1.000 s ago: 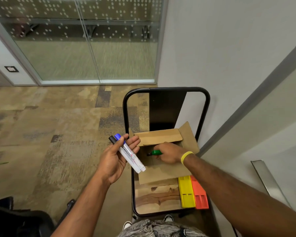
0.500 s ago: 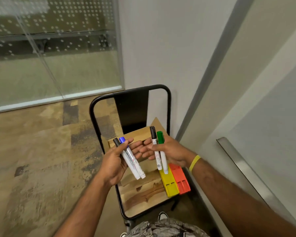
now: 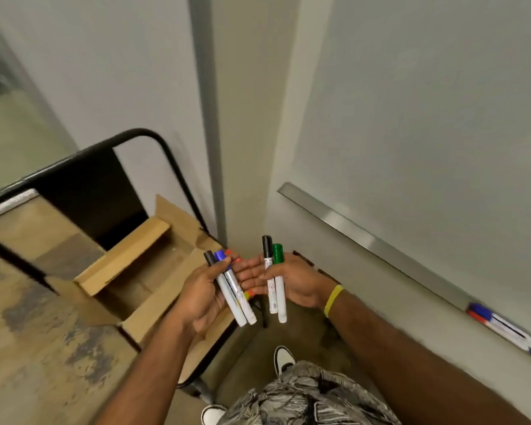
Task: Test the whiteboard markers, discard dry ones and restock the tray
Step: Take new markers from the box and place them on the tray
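Looking down from head height at two bare hands side by side, just below centre.

At 7 o'clock of centre, left hand point(image 3: 203, 289) gripping a black-capped white marker point(image 3: 226, 290) and a blue-capped white marker point(image 3: 235, 288) side by side: thumb laid across the barrels, fingers curled underneath. Long axes parallel, running 11 o'clock to 5 o'clock, caps toward 11.

Just beside it at 5 o'clock, right hand point(image 3: 295, 283) with a yellow rubber wristband point(image 3: 333, 300), pinching another black-capped white marker point(image 3: 271, 289) and a green-capped white marker point(image 3: 281, 299): thumb pressed over the barrels, fingers fairly straight beneath, reaching toward the left fingertips; touching or apart, cannot tell. Long axes nearly upright in the frame, caps toward 12 o'clock, plain ends toward 6.

At 3 o'clock, a long silver metal whiteboard tray point(image 3: 380, 246) under a white whiteboard point(image 3: 426, 118), slanting down toward 4 o'clock. At its 4 o'clock end, loose red, blue and black markers point(image 3: 503, 328) lying along it, well apart from the hands.

At 9 o'clock, an open brown cardboard box point(image 3: 126, 256) on a black tube-framed cart point(image 3: 141, 131). At 6 o'clock, a white shoe point(image 3: 284, 358) and grey patterned clothing point(image 3: 304, 397).
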Available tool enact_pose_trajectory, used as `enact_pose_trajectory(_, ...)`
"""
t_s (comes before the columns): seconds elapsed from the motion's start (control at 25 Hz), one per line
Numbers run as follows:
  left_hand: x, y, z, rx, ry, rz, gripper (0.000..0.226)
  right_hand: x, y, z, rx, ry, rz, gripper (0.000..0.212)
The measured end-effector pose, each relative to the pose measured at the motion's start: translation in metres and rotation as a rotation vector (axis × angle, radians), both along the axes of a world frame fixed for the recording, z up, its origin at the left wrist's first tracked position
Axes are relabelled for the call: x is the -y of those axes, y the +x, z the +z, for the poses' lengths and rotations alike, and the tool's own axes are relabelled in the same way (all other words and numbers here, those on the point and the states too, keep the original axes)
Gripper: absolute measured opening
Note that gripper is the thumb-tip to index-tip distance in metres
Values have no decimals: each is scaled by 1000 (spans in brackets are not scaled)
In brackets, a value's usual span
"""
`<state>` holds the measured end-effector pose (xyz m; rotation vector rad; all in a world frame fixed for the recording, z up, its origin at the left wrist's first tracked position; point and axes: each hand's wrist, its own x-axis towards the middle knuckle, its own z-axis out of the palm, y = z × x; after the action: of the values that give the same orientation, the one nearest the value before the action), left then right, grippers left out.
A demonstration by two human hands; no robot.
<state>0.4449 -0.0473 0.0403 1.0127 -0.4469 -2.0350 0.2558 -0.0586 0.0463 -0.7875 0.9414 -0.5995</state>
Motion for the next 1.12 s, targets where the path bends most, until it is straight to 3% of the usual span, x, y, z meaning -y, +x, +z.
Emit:
enact_pose_trajectory(0.24,1,-82,-34,89,71,-148,40,-30,-71,-17,79,75,-244,28)
enact_pose_trajectory(0.52,3,-184,-49,194,81,-303,34,-51,-177,-48,92,120,-335,25)
enact_pose_trajectory(0.84,-5,-309,-55,253,34,-395,33,-75,-293,-48,-216,-22,-294,23)
enact_pose_trajectory(1.12,-15,-362,-66,264,-8,-463,30,-93,-324,-54,-580,-95,-296,20)
